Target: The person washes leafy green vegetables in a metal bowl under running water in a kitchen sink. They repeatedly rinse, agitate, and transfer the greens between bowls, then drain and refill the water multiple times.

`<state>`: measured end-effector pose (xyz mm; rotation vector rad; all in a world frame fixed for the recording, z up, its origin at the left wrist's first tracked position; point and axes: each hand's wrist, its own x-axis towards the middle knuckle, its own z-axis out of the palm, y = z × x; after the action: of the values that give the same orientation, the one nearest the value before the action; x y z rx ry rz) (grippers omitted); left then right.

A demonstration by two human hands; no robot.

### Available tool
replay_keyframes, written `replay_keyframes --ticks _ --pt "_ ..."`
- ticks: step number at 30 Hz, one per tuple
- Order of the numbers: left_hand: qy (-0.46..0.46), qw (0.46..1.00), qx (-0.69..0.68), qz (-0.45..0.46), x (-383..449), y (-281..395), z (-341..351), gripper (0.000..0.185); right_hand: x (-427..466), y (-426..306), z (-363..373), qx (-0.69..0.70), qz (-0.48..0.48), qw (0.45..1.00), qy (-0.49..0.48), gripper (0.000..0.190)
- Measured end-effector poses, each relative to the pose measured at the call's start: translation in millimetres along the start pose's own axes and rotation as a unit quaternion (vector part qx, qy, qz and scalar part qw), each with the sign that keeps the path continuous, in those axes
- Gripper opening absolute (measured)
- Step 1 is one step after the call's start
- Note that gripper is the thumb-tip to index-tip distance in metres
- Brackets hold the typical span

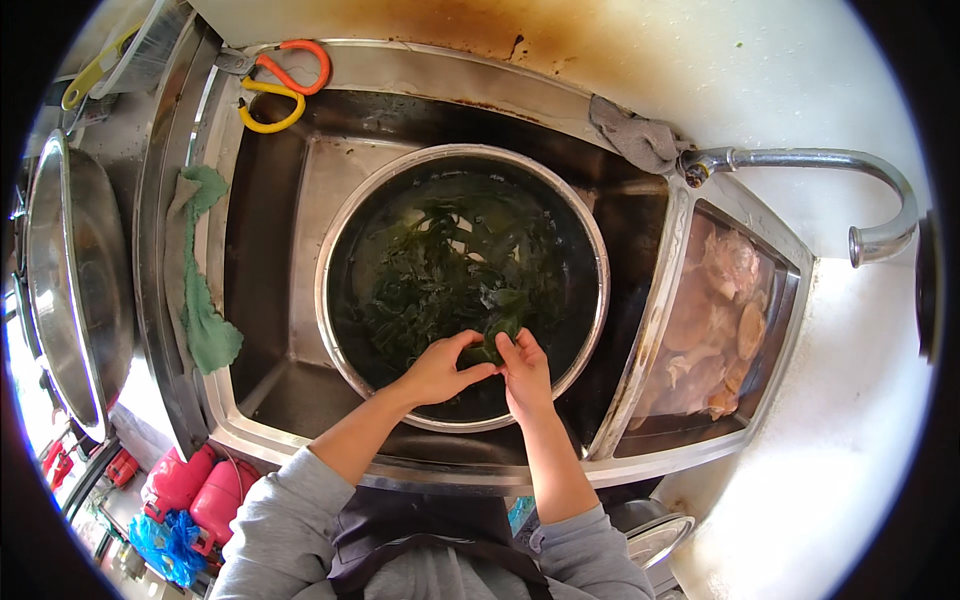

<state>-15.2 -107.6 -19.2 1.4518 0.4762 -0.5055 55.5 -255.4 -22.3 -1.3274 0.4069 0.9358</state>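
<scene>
A large round metal basin (pixel 330 300) stands in the left compartment of a steel sink (pixel 255 315). Dark green seaweed (pixel 420 300), loose and leafy, lies in the liquid that fills it. Over the basin's near side, my left hand (pixel 450 367) and my right hand (pixel 523 367) meet with thumbs close together. Between them they pinch a piece of the seaweed (pixel 502 322). How much of that piece hangs below my fingers is hidden.
Pale meat pieces (pixel 712 330) soak in the right sink compartment. A curved faucet (pixel 817 159) rises beside a grey cloth (pixel 634 135). Orange-and-yellow-handled scissors (pixel 281 86) lie at the back left corner, and a green cloth (pixel 204 300) drapes the left rim. Pink gas cylinders (pixel 217 495) stand lower left.
</scene>
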Motion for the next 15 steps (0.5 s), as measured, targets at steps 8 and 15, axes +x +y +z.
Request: replay_keyframes --ticks 8,15 --pt "-0.005 0.992 0.119 0.036 -1 6 -18 0.027 9 11 4 0.079 0.009 0.997 -0.005 0.016" --pt "0.012 0.960 0.255 -0.115 13 -25 -3 0.032 53 28 -17 -0.200 0.070 0.968 0.134 0.022"
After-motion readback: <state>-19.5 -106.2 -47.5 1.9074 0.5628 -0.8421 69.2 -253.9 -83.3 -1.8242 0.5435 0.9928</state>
